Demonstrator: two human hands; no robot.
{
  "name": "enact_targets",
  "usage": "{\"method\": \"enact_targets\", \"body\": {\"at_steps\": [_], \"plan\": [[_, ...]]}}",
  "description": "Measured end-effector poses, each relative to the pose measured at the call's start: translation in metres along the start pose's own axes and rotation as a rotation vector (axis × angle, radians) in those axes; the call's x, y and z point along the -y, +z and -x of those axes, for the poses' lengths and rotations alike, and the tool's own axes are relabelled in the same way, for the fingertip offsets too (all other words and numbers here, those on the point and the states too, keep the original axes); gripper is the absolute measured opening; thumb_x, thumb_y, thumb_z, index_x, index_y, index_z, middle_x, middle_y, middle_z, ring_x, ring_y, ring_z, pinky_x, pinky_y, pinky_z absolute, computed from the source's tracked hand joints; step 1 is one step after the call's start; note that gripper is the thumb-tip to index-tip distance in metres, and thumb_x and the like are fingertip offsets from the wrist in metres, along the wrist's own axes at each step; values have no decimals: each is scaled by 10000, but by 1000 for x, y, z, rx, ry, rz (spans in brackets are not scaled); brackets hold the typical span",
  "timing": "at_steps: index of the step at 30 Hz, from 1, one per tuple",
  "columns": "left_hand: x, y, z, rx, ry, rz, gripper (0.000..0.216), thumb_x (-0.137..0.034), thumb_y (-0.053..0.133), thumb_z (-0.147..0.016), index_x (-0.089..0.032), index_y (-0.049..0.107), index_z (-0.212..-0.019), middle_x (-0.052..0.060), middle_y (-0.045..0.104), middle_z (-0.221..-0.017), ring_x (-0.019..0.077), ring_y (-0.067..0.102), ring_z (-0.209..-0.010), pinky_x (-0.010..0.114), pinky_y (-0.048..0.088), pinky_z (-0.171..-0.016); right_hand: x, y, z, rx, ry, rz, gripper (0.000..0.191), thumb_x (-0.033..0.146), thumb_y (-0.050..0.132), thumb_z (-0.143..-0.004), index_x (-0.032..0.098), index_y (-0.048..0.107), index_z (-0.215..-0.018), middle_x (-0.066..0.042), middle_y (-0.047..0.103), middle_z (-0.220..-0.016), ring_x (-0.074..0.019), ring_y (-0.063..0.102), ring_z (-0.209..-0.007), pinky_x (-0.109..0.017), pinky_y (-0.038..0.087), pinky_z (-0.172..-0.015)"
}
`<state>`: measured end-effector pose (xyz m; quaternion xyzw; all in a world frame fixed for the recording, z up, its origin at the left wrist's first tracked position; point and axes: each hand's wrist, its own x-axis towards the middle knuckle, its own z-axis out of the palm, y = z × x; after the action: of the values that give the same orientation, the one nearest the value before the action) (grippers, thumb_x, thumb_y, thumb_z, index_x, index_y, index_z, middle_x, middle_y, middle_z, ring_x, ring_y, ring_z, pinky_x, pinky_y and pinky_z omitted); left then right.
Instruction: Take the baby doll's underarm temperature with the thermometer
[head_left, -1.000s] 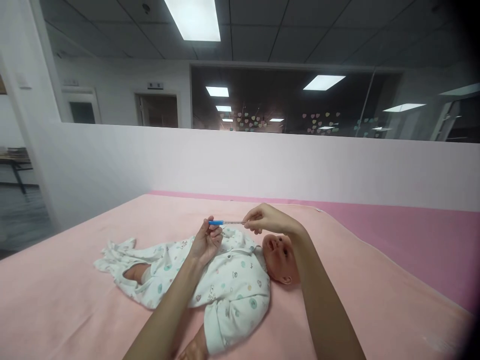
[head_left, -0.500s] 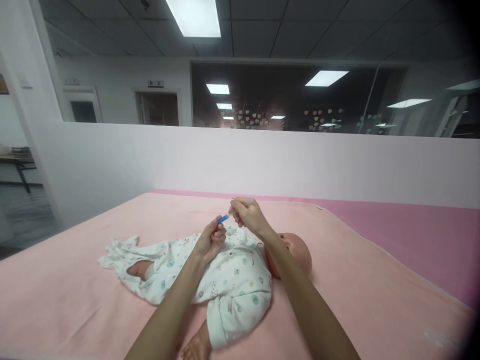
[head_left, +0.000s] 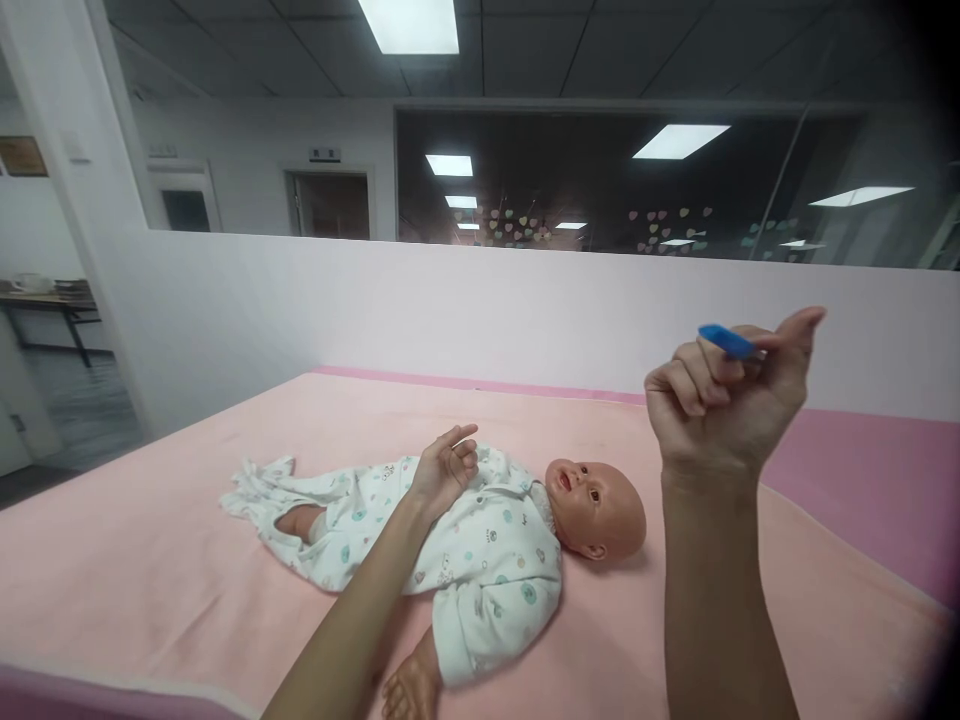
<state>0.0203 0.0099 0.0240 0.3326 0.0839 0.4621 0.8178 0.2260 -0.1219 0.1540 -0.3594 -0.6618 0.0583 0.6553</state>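
A baby doll (head_left: 592,505) in a white patterned sleepsuit (head_left: 480,560) lies on its back on a pink blanket (head_left: 150,580), head to the right. My left hand (head_left: 446,470) hovers over the doll's chest, fingers loosely curled and apart, holding nothing. My right hand (head_left: 731,400) is raised well above the doll's head, to its right, with its fingers closed round a thin thermometer with a blue end (head_left: 726,340). Only that blue end shows above the fingers.
A low white partition wall (head_left: 525,310) runs behind the bed, with dark glass windows above it. A darker pink sheet (head_left: 862,480) shows at the right of the blanket. A desk (head_left: 45,300) stands far left in the room beyond.
Both hands held the thermometer over the doll's chest. My left hand let go and stayed there; my right hand lifted the thermometer up and to the right.
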Motion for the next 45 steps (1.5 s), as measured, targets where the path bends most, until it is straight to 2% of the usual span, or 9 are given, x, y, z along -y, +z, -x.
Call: {"method": "enact_targets", "body": {"at_steps": [8,13,16,24,27,30,35,40,45], "plan": [[2,-1,-1,-33,6,-70,179,-222,571,-760,-100,619,-881,20,584,-623,68,499,-471,175,404,-429,-18,-5,14,-8,159,500,333,510,432,-817,266,599,-663,3,545,-458,-120,510,-437,-236,392,-366],[0,2,-1,-28,15,-56,179,-220,554,-765,-93,617,-875,17,565,-602,63,479,-451,173,396,-415,-44,20,4,69,83,369,447,526,312,-835,225,547,-602,45,501,-419,-68,470,-412,-177,378,-371],[-1,2,-2,-30,36,-30,178,-222,547,-766,-93,612,-871,5,547,-584,58,458,-439,170,383,-405,-56,35,-4,119,79,367,378,518,430,-767,244,483,-512,55,491,-423,-64,468,-410,-181,353,-408],[-2,1,-4,-39,63,-49,170,-224,570,-745,-101,624,-849,-8,525,-560,62,467,-461,168,392,-435,-28,23,-8,-91,90,216,356,414,500,-799,193,389,-544,63,436,-417,-45,369,-365,-184,302,-408],[5,3,-4,-61,118,-230,175,-243,594,-725,-108,652,-820,35,594,-661,102,545,-596,192,441,-542,-15,22,-7,-108,113,92,364,460,538,-767,180,432,-560,57,453,-428,-36,379,-343,-168,291,-373],[18,10,-2,41,150,-696,196,-202,657,-657,-144,684,-842,86,645,-914,169,578,-823,218,442,-687,-4,21,-1,-60,121,-43,356,517,516,-764,168,551,-699,29,512,-492,-66,465,-383,-176,342,-361],[33,20,6,300,264,-1283,233,-174,682,-615,-235,710,-838,36,678,-853,211,566,-847,239,392,-741,3,2,54,65,248,144,311,450,535,-779,175,661,-847,-32,626,-655,-142,594,-578,-247,496,-515],[34,18,6,336,348,-1375,111,-213,646,-661,-247,723,-734,23,681,-736,201,554,-742,242,364,-707,-16,-21,160,107,391,551,233,385,498,-801,259,654,-919,-40,667,-813,-193,622,-639,-282,520,-541],[36,14,4,273,386,-1332,79,-227,639,-672,-238,716,-659,28,665,-680,186,533,-690,233,362,-655,-46,-36,221,321,274,671,285,238,418,-818,307,589,-1034,-32,637,-1021,-204,620,-891,-286,526,-729]]}}
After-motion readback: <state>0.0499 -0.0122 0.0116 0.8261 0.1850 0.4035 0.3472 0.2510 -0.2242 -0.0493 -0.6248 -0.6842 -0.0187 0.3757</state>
